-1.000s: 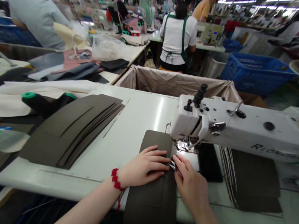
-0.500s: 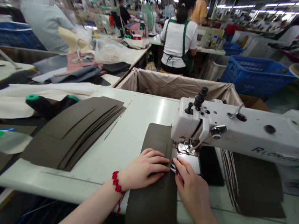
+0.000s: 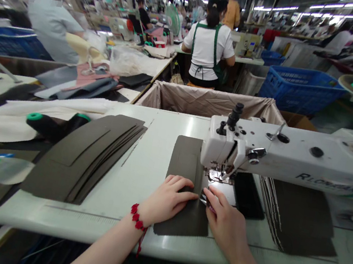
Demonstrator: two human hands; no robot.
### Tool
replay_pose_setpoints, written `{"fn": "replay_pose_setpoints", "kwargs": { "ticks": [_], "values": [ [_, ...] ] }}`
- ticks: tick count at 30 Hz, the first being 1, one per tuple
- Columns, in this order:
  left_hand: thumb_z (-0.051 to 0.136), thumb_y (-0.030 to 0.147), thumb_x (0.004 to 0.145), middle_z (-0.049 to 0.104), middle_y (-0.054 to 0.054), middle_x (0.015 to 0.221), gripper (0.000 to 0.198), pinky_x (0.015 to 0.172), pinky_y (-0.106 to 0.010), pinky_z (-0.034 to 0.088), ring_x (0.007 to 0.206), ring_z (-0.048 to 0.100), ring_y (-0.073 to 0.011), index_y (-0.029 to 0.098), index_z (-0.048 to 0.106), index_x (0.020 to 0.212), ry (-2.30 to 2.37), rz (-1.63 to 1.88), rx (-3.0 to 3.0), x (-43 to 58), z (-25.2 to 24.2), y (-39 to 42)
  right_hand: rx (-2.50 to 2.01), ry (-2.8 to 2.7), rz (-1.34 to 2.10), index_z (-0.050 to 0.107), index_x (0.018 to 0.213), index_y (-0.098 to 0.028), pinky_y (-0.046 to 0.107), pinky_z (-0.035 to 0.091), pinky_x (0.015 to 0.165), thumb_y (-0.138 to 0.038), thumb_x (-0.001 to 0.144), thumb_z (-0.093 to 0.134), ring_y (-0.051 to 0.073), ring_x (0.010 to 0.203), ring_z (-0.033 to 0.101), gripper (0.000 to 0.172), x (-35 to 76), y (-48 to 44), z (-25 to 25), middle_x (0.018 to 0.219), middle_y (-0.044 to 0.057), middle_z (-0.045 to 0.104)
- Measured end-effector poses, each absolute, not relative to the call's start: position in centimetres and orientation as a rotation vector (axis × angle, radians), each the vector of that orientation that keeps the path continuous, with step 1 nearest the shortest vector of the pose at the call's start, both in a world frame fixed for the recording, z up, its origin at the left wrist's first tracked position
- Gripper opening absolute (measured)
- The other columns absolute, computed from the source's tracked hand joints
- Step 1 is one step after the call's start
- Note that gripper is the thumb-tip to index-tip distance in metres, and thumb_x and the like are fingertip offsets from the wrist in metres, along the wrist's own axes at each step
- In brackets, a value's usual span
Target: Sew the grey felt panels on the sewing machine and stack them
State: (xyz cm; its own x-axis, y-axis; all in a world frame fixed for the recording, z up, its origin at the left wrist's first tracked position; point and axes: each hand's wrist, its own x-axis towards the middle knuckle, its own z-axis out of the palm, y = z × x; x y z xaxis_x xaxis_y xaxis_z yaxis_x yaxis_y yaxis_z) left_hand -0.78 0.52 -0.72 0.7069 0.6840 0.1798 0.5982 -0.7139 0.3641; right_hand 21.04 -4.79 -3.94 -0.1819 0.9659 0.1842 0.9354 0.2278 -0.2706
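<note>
A dark olive-grey panel lies on the table just left of the sewing machine's needle area. My left hand rests on this panel, palm down, its fingers spread and the index finger stretched toward my other hand. At the panel's right edge, my right hand is closed around a small pair of thread snips. Their silver tips point left over the panel, while most of the handle is hidden in my fingers. Both hands are just in front of the needle plate.
A stack of similar panels lies to the left, another stack under the machine arm. Black thread cones lie at the left. Beyond the table stands a cloth-lined bin; a co-worker sits behind it.
The panel has shifted away from me, its near edge now back from the table's front edge. My left fingers are drawn in slightly; my right hand stays nearly in place with the thread snips.
</note>
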Motion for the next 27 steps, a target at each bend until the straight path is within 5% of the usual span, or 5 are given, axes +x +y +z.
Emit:
{"fn": "replay_pose_setpoints", "kwargs": {
  "ticks": [21,27],
  "values": [
    [0.047,0.016,0.093,0.059,-0.004,0.124,0.035,0.098,-0.039,0.043,0.113,0.052,-0.0212,0.026,0.056,0.125,1.044,0.473,2.609,-0.55,-1.11,0.68,-1.743,-2.19,0.146,0.049,0.135,-0.032,0.028,0.054,0.064,-0.02,0.091,0.046,0.015,0.086,0.068,0.046,21.04,-4.79,-3.88,0.141,-0.001,0.05],
    [0.044,0.02,0.097,0.05,-0.001,0.141,0.042,0.116,-0.044,0.024,0.132,0.042,-0.0188,0.028,0.046,0.137,1.117,0.483,2.625,-0.49,-1.76,0.92,-1.723,-2.185,0.187,0.049,0.135,-0.032,0.027,0.053,0.07,-0.019,0.092,0.046,0.015,0.09,0.067,0.045,21.17,-4.85,-3.99,0.141,-0.002,0.051]
  ]
}}
